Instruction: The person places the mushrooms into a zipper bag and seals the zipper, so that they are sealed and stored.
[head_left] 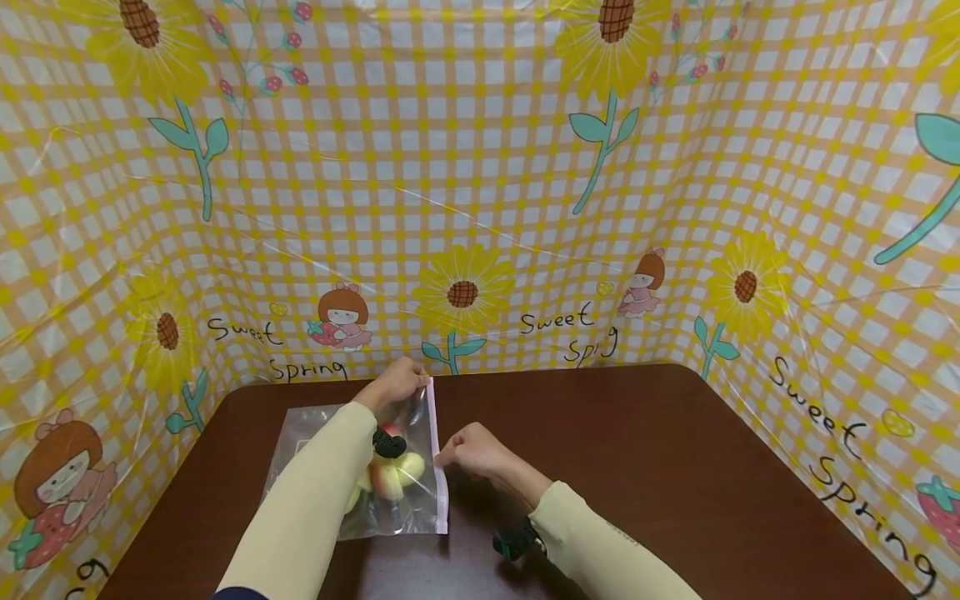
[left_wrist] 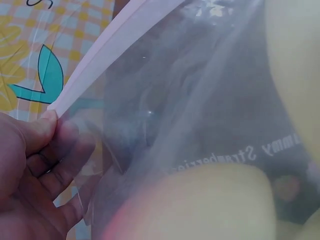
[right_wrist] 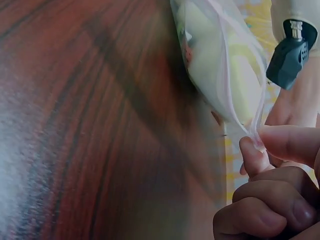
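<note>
A clear zip bag with a pale pink zip strip lies on the table, its strip side facing right. Yellow-and-red fruit pieces are inside it, partly hidden by my left arm. My left hand pinches the strip's far corner between thumb and index finger; the left wrist view shows the other fingers behind the clear film. Around the strip's middle, my right hand pinches the edge with thumb and index finger. In the right wrist view the bag's two lips bow apart and meet at those fingertips.
The dark brown table extends to the right of the bag. A checked sunflower cloth hangs around its back and sides. Black wrist devices sit on both wrists.
</note>
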